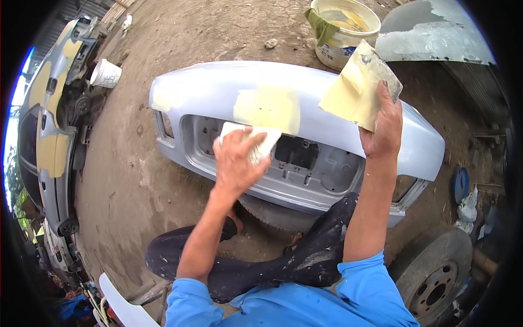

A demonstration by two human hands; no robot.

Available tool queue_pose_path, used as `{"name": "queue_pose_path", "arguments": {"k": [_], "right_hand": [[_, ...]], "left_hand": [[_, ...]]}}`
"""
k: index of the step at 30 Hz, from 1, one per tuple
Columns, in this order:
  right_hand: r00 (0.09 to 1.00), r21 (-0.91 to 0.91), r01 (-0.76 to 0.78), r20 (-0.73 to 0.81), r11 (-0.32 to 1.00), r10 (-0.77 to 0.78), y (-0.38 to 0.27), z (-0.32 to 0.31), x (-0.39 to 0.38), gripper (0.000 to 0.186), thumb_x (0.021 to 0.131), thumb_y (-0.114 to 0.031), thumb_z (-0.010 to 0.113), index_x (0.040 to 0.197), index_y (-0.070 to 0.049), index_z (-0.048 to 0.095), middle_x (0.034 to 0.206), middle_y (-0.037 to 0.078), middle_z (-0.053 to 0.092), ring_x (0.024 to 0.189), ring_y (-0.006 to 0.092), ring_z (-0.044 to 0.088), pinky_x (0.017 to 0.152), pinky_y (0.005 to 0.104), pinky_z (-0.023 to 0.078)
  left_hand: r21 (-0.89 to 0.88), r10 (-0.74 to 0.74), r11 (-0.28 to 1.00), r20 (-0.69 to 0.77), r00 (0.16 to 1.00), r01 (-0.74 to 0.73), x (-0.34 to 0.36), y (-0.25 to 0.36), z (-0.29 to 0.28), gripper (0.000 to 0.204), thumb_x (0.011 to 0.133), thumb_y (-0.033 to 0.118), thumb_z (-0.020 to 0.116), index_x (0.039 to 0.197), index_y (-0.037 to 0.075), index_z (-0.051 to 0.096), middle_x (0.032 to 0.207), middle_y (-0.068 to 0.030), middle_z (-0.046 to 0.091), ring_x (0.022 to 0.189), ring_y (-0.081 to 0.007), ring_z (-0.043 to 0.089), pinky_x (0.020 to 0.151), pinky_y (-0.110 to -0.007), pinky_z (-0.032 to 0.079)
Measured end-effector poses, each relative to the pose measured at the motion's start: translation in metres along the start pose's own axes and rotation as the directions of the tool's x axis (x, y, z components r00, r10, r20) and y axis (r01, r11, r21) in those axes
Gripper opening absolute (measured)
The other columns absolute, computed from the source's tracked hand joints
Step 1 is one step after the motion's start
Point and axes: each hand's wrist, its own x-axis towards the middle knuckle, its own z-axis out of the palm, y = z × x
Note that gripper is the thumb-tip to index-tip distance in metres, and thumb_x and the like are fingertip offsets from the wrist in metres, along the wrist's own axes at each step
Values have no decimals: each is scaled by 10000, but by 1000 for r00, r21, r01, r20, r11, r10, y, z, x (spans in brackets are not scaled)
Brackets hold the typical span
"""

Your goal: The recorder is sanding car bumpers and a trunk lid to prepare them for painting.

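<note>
A silver car trunk lid lies across the middle, propped on a tyre. Cream-yellow filler covers a patch at its centre. My left hand, a little blurred, is closed over a whitish flat pad at the lower edge of this patch. Whether the pad touches the panel I cannot tell. Above the right part of the lid, my right hand pinches a creased sheet of sandpaper, its face coated yellow and its edge grey. The thumb lies along the sheet's right side.
Beyond the lid stands a white bucket with a green cloth over its rim. A grey panel lies right of it. A patched car and a small white pail are left; a wheel rests at lower right.
</note>
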Motion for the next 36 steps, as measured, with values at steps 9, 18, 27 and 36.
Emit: {"name": "queue_pose_path", "arguments": {"k": [9, 18, 27, 36], "right_hand": [[1000, -32, -23, -15, 999, 22, 5, 2, -2, 343, 954, -171, 509, 1213, 45, 443, 1161, 146, 577, 1027, 238, 617, 841, 368, 544], [1000, -43, -15, -1, 999, 15, 4, -2, 2, 372, 951, -190, 520, 1237, 36, 450, 1186, 140, 574, 1042, 234, 614, 851, 364, 540], [999, -44, -41, 1, 998, 41, 6, 2, 0, 375, 954, -206, 512, 1240, 29, 450, 1191, 128, 575, 1039, 225, 615, 847, 349, 536], [999, -52, -43, 15, 998, 44, 11, 5, -2, 364, 950, -198, 520, 1236, 18, 457, 1178, 124, 579, 1040, 219, 614, 847, 346, 534]], "left_hand": [[45, -69, 997, -14, 997, 70, 91, -48, 0, 417, 758, 357, 642, 1148, 208, 652, 1226, -88, 568, 1180, -281, 480, 979, -470, 343], [53, 31, 998, -69, 997, -27, 67, -56, 15, 420, 704, 358, 655, 1086, 183, 671, 1175, -87, 581, 1150, -268, 488, 957, -495, 328], [57, 102, 993, 5, 995, -102, -28, -68, 36, 463, 652, 279, 696, 1090, 140, 638, 1158, -100, 547, 1147, -273, 479, 1000, -514, 300], [86, 35, 996, -82, 996, -28, 82, -62, -12, 407, 739, 348, 651, 1119, 201, 663, 1176, -83, 580, 1118, -277, 512, 965, -469, 355]]}}
